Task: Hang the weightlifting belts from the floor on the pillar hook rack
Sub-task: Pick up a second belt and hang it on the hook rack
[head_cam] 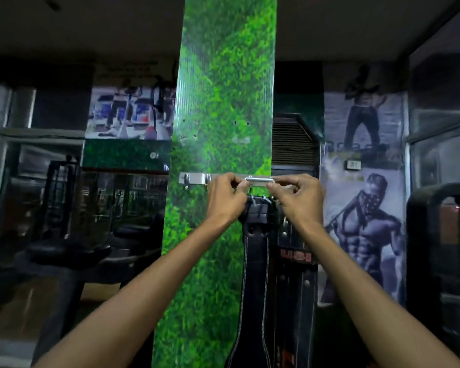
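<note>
A black weightlifting belt with white stitching hangs down the front of the green grass-patterned pillar. Its silver buckle is level with the metal hook rack that runs across the pillar. My left hand pinches the buckle's left end and my right hand pinches its right end. Whether the buckle rests on a hook is hidden by my fingers. To the right, another dark belt with red lettering hangs beside it.
Dark gym machines and padded benches stand to the left of the pillar. A printed wall poster and another machine frame are to the right. A few free hooks show at the rack's left end.
</note>
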The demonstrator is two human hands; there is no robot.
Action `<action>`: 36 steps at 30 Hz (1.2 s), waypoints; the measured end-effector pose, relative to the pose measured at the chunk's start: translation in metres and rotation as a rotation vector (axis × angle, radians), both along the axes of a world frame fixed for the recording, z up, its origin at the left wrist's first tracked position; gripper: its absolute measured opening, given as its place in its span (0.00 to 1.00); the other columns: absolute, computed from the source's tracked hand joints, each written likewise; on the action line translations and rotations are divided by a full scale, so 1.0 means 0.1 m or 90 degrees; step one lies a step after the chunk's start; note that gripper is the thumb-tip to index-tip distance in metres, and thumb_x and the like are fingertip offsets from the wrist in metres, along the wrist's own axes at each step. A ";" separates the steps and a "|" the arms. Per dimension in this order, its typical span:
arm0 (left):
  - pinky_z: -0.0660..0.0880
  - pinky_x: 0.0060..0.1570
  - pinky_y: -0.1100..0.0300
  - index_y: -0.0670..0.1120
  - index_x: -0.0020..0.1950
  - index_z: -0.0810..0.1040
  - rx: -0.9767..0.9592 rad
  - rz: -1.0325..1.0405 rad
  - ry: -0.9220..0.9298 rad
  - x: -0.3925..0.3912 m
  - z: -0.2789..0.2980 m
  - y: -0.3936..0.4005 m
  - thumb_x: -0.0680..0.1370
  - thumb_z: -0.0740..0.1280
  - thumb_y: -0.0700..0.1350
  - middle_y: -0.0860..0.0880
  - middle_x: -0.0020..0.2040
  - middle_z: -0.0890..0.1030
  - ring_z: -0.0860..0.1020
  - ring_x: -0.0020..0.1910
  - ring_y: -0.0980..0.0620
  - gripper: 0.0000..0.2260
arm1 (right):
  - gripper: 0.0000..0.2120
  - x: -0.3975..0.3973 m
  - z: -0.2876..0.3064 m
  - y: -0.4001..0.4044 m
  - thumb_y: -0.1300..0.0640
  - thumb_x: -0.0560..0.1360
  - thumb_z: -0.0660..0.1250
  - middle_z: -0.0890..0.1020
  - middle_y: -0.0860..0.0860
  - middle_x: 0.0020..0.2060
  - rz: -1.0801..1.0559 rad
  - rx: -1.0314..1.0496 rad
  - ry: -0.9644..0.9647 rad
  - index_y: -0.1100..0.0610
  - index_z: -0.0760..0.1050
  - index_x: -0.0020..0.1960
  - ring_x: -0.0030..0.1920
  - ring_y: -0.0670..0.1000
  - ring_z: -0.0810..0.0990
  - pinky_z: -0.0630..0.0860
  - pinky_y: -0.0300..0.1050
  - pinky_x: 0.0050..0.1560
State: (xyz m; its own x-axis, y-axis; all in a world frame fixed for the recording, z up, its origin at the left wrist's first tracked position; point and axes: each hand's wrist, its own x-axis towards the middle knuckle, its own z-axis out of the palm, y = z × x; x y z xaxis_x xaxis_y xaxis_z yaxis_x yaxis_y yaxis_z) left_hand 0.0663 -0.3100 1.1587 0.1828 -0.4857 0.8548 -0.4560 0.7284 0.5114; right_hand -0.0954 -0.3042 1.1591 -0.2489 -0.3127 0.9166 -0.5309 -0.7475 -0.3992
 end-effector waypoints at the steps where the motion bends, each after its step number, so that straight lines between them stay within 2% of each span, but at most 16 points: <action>1: 0.70 0.36 0.62 0.46 0.47 0.81 0.008 0.021 -0.022 -0.06 0.05 -0.06 0.80 0.69 0.45 0.54 0.37 0.79 0.76 0.36 0.57 0.05 | 0.06 -0.05 0.05 -0.06 0.55 0.70 0.80 0.81 0.45 0.35 -0.014 0.010 0.011 0.54 0.88 0.47 0.29 0.35 0.78 0.68 0.22 0.33; 5: 0.69 0.42 0.56 0.46 0.45 0.80 0.049 0.154 -0.146 -0.23 0.18 -0.32 0.79 0.68 0.48 0.47 0.44 0.83 0.80 0.47 0.46 0.07 | 0.07 -0.23 0.14 -0.33 0.55 0.68 0.81 0.85 0.50 0.40 -0.103 0.029 0.058 0.51 0.88 0.46 0.35 0.38 0.77 0.66 0.20 0.38; 8: 0.64 0.46 0.52 0.47 0.39 0.76 0.045 0.286 -0.264 -0.32 0.24 -0.41 0.75 0.66 0.46 0.46 0.42 0.80 0.76 0.51 0.43 0.06 | 0.08 -0.25 0.15 -0.51 0.54 0.69 0.80 0.85 0.51 0.43 -0.150 0.053 0.081 0.51 0.88 0.47 0.40 0.46 0.79 0.67 0.30 0.38; 10: 0.63 0.49 0.49 0.47 0.40 0.76 0.049 0.325 -0.300 -0.36 0.25 -0.46 0.74 0.66 0.46 0.46 0.43 0.78 0.75 0.53 0.42 0.05 | 0.08 -0.23 0.16 -0.57 0.55 0.70 0.79 0.84 0.52 0.45 -0.178 0.073 0.097 0.51 0.88 0.49 0.41 0.49 0.80 0.69 0.37 0.41; 15: 0.68 0.59 0.45 0.48 0.47 0.81 0.019 0.413 -0.401 -0.42 0.21 -0.61 0.72 0.69 0.49 0.44 0.56 0.76 0.70 0.60 0.43 0.08 | 0.05 -0.25 0.10 -0.65 0.53 0.71 0.78 0.87 0.48 0.47 -0.275 0.133 0.117 0.47 0.87 0.47 0.44 0.53 0.85 0.70 0.40 0.38; 19: 0.67 0.61 0.46 0.48 0.48 0.79 0.007 0.388 -0.371 -0.39 0.13 -0.71 0.74 0.70 0.50 0.45 0.59 0.72 0.67 0.61 0.43 0.07 | 0.07 -0.26 0.01 -0.61 0.48 0.74 0.76 0.84 0.45 0.50 -0.347 0.117 0.174 0.47 0.86 0.50 0.48 0.53 0.84 0.72 0.42 0.41; 22: 0.67 0.63 0.47 0.49 0.50 0.78 0.001 0.337 -0.343 -0.34 0.07 -0.71 0.76 0.70 0.50 0.46 0.59 0.70 0.67 0.62 0.44 0.07 | 0.08 -0.27 -0.03 -0.57 0.47 0.75 0.74 0.82 0.46 0.51 -0.349 0.101 0.187 0.46 0.85 0.53 0.48 0.53 0.84 0.72 0.43 0.41; 26: 0.71 0.57 0.49 0.50 0.53 0.76 -0.095 0.281 -0.251 -0.20 -0.08 -0.60 0.72 0.68 0.45 0.48 0.55 0.70 0.71 0.57 0.46 0.10 | 0.09 -0.22 -0.18 -0.47 0.47 0.74 0.74 0.83 0.46 0.49 -0.268 0.078 0.116 0.46 0.86 0.54 0.49 0.53 0.83 0.69 0.41 0.41; 29: 0.72 0.53 0.49 0.48 0.52 0.76 -0.138 0.251 -0.195 -0.06 -0.27 -0.48 0.70 0.67 0.45 0.48 0.51 0.72 0.73 0.54 0.45 0.11 | 0.08 -0.12 -0.35 -0.36 0.49 0.75 0.72 0.83 0.46 0.47 -0.210 0.065 0.088 0.47 0.86 0.52 0.47 0.52 0.84 0.69 0.40 0.40; 32: 0.74 0.52 0.48 0.47 0.51 0.76 -0.117 0.208 -0.178 0.10 -0.55 -0.37 0.70 0.68 0.44 0.47 0.50 0.74 0.75 0.52 0.45 0.10 | 0.07 0.05 -0.55 -0.22 0.50 0.74 0.72 0.83 0.46 0.46 -0.177 0.056 0.065 0.47 0.86 0.50 0.45 0.50 0.83 0.70 0.40 0.40; 36: 0.74 0.51 0.48 0.47 0.51 0.76 -0.059 0.189 -0.174 0.36 -0.99 -0.21 0.70 0.68 0.45 0.47 0.50 0.75 0.76 0.52 0.44 0.11 | 0.07 0.33 -0.89 -0.07 0.51 0.72 0.73 0.82 0.45 0.43 -0.099 0.053 0.100 0.48 0.86 0.49 0.43 0.48 0.83 0.80 0.44 0.44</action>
